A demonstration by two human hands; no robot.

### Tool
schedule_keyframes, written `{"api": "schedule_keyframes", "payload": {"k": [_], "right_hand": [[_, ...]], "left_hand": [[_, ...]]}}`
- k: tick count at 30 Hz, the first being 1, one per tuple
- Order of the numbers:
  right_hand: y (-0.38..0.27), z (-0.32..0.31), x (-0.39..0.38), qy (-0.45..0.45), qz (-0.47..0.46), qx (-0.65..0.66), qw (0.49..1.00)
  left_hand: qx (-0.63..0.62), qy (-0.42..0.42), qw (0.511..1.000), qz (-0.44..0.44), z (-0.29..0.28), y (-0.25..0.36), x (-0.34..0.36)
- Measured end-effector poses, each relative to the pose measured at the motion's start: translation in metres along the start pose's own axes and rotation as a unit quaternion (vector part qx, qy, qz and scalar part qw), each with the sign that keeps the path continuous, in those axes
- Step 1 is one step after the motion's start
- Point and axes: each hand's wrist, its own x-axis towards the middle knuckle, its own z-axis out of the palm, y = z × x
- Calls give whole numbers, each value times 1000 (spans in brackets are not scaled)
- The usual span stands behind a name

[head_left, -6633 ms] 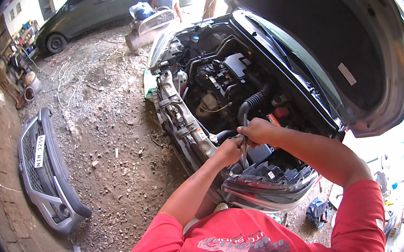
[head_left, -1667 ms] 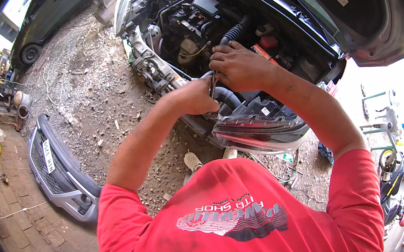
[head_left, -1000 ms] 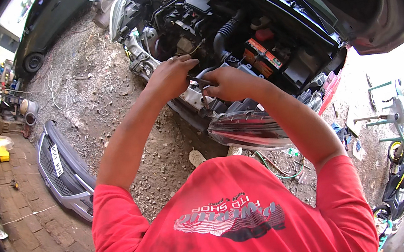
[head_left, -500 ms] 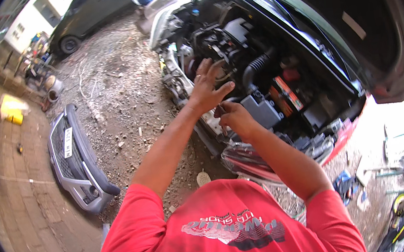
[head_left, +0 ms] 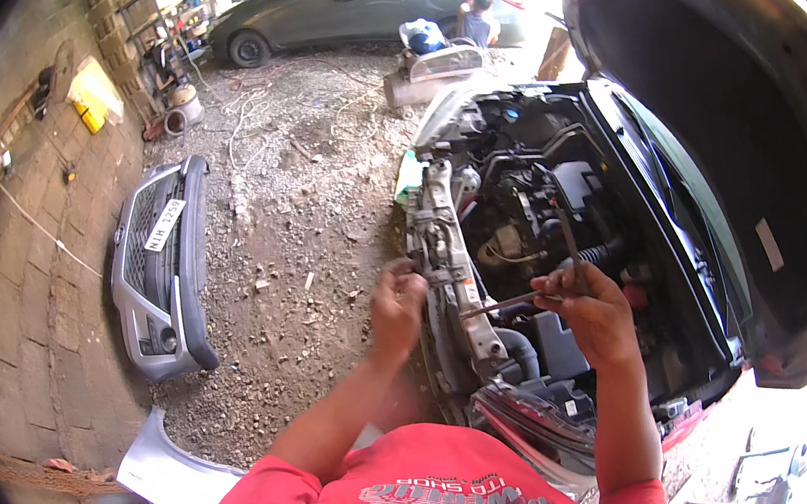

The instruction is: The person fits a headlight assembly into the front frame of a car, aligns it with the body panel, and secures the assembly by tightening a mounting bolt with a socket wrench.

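Observation:
In my right hand [head_left: 586, 305] is a metal wrench [head_left: 499, 306] with two arms at about a right angle. One thin arm points left over the car's front frame; the other stands up above my fingers. My left hand [head_left: 397, 308] is raised beside the silver front crossmember [head_left: 448, 236], fingers curled; what they hold, if anything, I cannot make out. Below and beyond the wrench lies the open engine bay [head_left: 519, 208], with a black air duct [head_left: 518, 351] and a grey box [head_left: 558, 342] near my right wrist.
The raised hood [head_left: 699, 115] is at right. A detached front bumper [head_left: 170, 281] rests on the gravel at left, near a block wall [head_left: 39, 317] and a silver-white panel [head_left: 174, 472]. Behind are a dark car [head_left: 343, 7], a person [head_left: 478, 21] and loose cords [head_left: 246, 120].
My hands have moved apart, the left one back toward me and the right one to the right. The wrench now shows clearly in my right hand. My view has tilted up and turned.

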Motion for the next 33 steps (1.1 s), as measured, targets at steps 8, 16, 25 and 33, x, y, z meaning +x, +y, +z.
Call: {"api": "schedule_keyframes", "payload": {"k": [8, 16, 25, 33], "right_hand": [[72, 172, 78, -130, 67, -179, 973], [152, 346, 168, -374, 9, -404, 834], [182, 390, 302, -370, 27, -372, 851], [197, 389, 447, -399, 33, -352, 846]], "left_hand": [[-380, 288, 852, -215, -177, -11, 240], [-407, 277, 848, -199, -268, 28, 335], [-446, 277, 827, -200, -317, 29, 427], [-463, 247, 840, -139, -340, 13, 568]]}}
